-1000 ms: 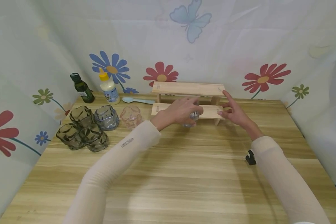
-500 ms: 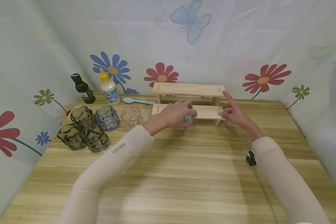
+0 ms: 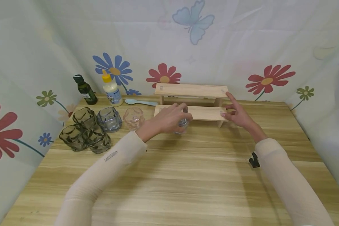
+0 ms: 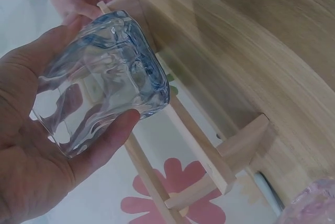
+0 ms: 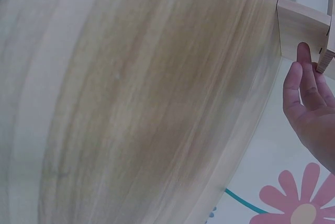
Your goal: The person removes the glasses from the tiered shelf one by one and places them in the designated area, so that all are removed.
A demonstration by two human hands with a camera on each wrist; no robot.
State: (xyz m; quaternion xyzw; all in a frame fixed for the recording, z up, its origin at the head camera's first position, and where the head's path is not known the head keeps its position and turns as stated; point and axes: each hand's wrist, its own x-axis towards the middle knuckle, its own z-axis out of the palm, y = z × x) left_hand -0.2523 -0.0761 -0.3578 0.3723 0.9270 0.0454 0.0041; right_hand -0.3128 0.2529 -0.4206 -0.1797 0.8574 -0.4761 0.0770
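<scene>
My left hand [image 3: 169,118] grips a clear, faintly blue, wavy glass cup [image 4: 118,72] in front of a two-step wooden rack [image 3: 192,90]. In the left wrist view the fingers and thumb wrap around the cup's sides. In the head view the hand covers much of the cup and part of the lower step. My right hand [image 3: 239,115] rests at the rack's right end. Its index finger reaches the upper step's corner and its thumb touches the lower step. In the right wrist view its fingers lie fairly straight against the rack's end.
Left of the rack stand a pink glass cup [image 3: 133,118], a blue one [image 3: 109,119] and three grey ones [image 3: 96,138]. Behind them are a dark green bottle [image 3: 86,91], a yellow-capped squeeze bottle [image 3: 112,91] and a pale blue spoon [image 3: 141,102]. A black clip [image 3: 254,160] sits near the right sleeve.
My left hand has moved left along the front of the rack, carrying the glass cup with it. My right hand stays at the rack's right end.
</scene>
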